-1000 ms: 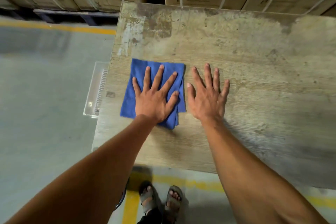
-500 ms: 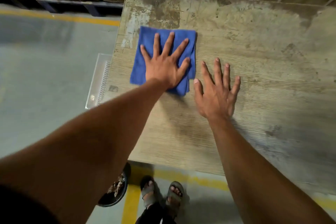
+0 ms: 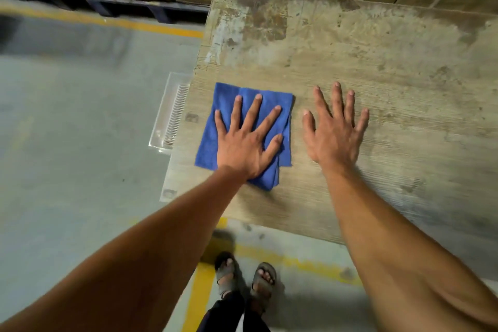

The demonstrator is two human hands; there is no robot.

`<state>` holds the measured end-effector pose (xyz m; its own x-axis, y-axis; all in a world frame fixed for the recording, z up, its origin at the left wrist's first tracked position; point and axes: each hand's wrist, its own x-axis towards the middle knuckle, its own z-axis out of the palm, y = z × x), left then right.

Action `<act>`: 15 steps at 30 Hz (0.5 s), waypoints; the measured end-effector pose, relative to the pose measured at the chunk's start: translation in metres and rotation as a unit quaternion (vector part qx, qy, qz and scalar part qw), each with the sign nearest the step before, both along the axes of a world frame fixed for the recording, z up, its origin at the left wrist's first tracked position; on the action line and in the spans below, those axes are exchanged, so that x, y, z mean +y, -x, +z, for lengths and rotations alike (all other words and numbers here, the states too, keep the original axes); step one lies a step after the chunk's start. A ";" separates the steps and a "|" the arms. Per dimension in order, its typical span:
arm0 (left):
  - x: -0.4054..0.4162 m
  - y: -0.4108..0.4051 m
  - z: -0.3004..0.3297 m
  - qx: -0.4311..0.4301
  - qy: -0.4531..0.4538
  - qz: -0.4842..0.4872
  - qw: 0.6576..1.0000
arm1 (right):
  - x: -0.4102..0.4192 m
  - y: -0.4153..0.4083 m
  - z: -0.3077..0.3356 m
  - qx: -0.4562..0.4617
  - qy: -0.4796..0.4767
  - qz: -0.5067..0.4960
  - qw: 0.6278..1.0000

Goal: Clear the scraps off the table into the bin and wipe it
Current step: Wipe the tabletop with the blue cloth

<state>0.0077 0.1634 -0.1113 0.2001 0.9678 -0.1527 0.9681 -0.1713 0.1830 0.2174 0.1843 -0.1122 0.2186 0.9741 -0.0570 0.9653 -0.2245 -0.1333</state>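
Flatly, left hand [image 3: 244, 149] presses blue cloth [image 3: 229, 105]; carton print illegible.

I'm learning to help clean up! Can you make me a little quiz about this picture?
1. True or false: the left hand presses flat on the blue cloth.
2. What lies under the right hand? A) the cloth B) the bare table C) a cardboard box
3. Fill in: the cloth lies near the table's ____ edge.

Key: 1 true. 2 B. 3 left.
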 end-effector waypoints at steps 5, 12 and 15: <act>-0.042 0.025 0.002 0.012 0.022 0.009 1.000 | 0.000 0.001 0.002 0.002 0.008 -0.005 1.000; 0.085 0.010 0.002 0.004 0.013 0.027 1.000 | 0.003 0.000 -0.004 -0.007 -0.006 -0.011 1.000; 0.154 0.000 0.006 0.005 0.020 0.032 0.999 | 0.002 -0.001 -0.005 -0.007 -0.019 -0.010 1.000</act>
<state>0.0072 0.3176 -0.1054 0.1363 0.9716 -0.1937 0.9788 -0.1019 0.1778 0.2184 0.1864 -0.1172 0.2395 0.9707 -0.0180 0.9622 -0.2398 -0.1292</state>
